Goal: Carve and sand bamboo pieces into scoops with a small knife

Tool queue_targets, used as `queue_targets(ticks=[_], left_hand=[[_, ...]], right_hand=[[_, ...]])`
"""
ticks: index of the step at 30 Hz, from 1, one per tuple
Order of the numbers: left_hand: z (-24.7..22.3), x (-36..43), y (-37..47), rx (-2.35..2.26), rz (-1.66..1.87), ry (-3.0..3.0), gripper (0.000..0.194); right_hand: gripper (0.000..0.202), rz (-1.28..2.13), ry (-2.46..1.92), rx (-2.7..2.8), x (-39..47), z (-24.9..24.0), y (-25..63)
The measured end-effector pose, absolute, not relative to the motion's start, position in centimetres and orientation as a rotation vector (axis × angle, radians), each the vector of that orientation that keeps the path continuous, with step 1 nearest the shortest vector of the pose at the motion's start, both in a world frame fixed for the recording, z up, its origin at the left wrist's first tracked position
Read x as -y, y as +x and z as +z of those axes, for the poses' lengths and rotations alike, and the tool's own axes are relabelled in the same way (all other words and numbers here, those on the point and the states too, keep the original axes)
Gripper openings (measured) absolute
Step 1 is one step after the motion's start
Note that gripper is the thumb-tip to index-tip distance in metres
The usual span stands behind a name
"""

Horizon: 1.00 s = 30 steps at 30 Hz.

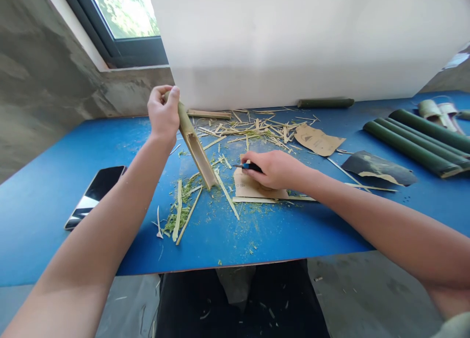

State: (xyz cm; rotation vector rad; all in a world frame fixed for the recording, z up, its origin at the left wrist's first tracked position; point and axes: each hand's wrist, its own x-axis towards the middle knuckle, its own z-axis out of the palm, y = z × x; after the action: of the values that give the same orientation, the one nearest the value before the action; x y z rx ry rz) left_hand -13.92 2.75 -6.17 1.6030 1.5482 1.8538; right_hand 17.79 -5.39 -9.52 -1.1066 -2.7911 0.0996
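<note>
My left hand is closed round the upper end of a bamboo piece, which leans with its lower tip at the blue table. Its lower part is cut open lengthwise into a trough. In my right hand is a small knife with a dark blue handle, its thin blade pointing left toward the bamboo. That hand rests over a brown sheet of sandpaper, printed side up. Thin bamboo strips and green shavings lie just below the bamboo's tip.
A phone lies on the blue table at the left. Bamboo slivers are scattered at the back. Farther right are torn sandpaper, a dark sandpaper piece, green bamboo lengths and a bamboo tube by the white board.
</note>
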Motion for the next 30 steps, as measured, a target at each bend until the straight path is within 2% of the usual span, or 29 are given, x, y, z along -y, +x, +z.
queue_targets(ticks=[3,11,15,22,30], left_hand=[[-7.7,-2.6,-13.5,-1.571,1.84,1.432,0.012],[-11.9,-0.7,-7.1,-1.842,1.293,1.655,0.016],[-12.8,0.8,-5.6,-1.81,0.974,1.919,0.014],[-12.6,1.5,-5.7,-1.657,0.95,2.223,0.018],[-13.0,1.0,-5.5,-1.619,0.835,2.138,0.021]], right_hand=[[0.044,0.081,-1.069,2.696,5.1,-9.2,18.0],[0.045,0.03,-1.079,2.771,6.2,-9.1,16.8],[0.042,0.021,-1.126,2.786,6.2,-9.3,15.8],[0.041,0.025,-1.049,2.837,6.3,-9.9,15.6],[0.041,-0.139,-1.13,2.887,7.6,-9.2,15.0]])
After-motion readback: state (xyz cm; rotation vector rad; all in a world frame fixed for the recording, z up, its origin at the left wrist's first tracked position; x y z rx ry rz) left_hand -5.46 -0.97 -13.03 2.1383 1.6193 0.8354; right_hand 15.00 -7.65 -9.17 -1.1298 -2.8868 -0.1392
